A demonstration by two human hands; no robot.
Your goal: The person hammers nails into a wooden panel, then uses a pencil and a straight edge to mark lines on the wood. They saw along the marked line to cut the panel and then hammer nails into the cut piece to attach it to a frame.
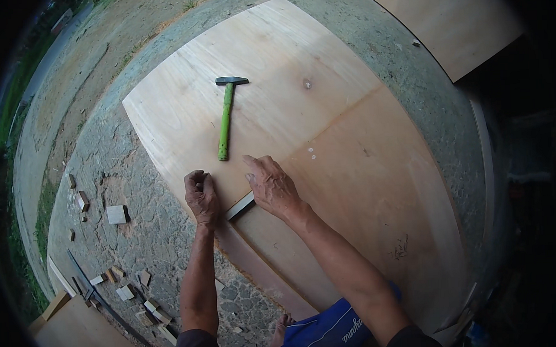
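A large pale plywood panel [363,164] lies before me on the ground. On its left half rests a hammer [225,117] with a green handle and dark head, beyond both hands. My left hand [202,197] is at the panel's left edge, fingers curled in; whatever they may hold is hidden. Close by on its right, my right hand [272,185] is low over the panel, index finger and thumb apart, and nothing shows between them. A narrow light strip [240,206] runs between my wrists, bordering a recessed section [274,247] of the panel.
Several wood offcuts [116,214] are scattered on the rough concrete ground [164,251] at left. A handsaw-like dark blade [82,269] lies among them near another board [81,333]. More plywood [453,20] stands at far right. Blue cloth [326,331] covers my leg.
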